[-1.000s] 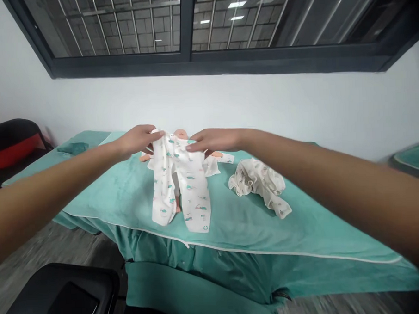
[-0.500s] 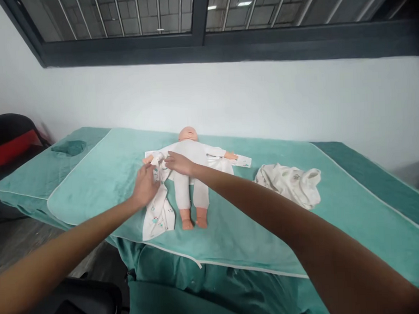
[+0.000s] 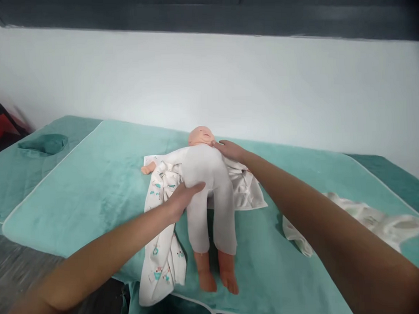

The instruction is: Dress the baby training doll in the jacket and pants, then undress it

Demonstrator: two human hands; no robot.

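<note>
A baby doll (image 3: 199,164) in a white bodysuit lies face up, its bare feet pointing toward me. My left hand (image 3: 186,195) grips its hip, thumb across the front, the other fingers hidden beneath. Beside the doll's neck and shoulder, my right hand (image 3: 232,150) rests with fingers stretched out, touching it. A white printed baby garment (image 3: 161,251) is spread under the doll; one side trails along its left toward the bed's front edge. The garment's other side (image 3: 247,187) shows beyond the doll's right side, partly behind my right forearm.
A crumpled white garment (image 3: 371,214) lies at the right, partly covered by my right arm. The green padded bed (image 3: 93,194) has a face hole (image 3: 44,144) at its left end. A wall (image 3: 157,80) stands behind, with a black and red chair (image 3: 0,127) at far left.
My view has come closer and lower. The left hand has gone from the garment sleeve to the doll's hip. The right hand has moved from that sleeve to the doll's shoulder.
</note>
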